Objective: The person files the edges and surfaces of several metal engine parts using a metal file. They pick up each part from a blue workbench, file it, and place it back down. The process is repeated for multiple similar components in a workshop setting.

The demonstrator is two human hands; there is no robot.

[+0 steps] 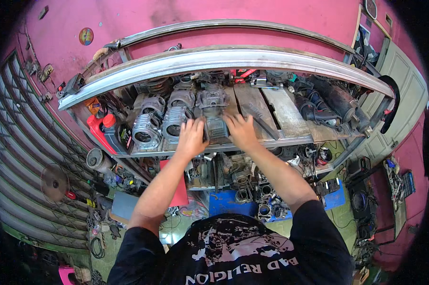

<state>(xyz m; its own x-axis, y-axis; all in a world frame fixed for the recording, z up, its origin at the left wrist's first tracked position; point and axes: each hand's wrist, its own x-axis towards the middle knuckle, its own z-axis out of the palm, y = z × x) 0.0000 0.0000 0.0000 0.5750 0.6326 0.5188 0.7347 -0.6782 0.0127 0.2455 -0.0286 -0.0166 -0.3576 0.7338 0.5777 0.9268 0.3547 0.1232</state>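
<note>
A grey finned engine cylinder (217,127) sits at the front edge of the wooden shelf, between my two hands. My left hand (192,137) grips its left side, with the fingers bent over it. On the opposite side, my right hand (241,131) presses its fingers against the cylinder's edge. Just left of my left hand stand two more finned cylinders (176,122) (145,131) with round bores facing me. Behind them is a row of similar metal castings (181,99), and another casting (212,99) lies directly behind the held cylinder.
A metal rail (224,59) crosses above the shelf. A dark flat bar (264,124) lies right of my right hand, before a corded power tool (319,114) and a dark muffler (335,97). Red and black bottles (122,135) stand at left. Engine parts (266,190) crowd below.
</note>
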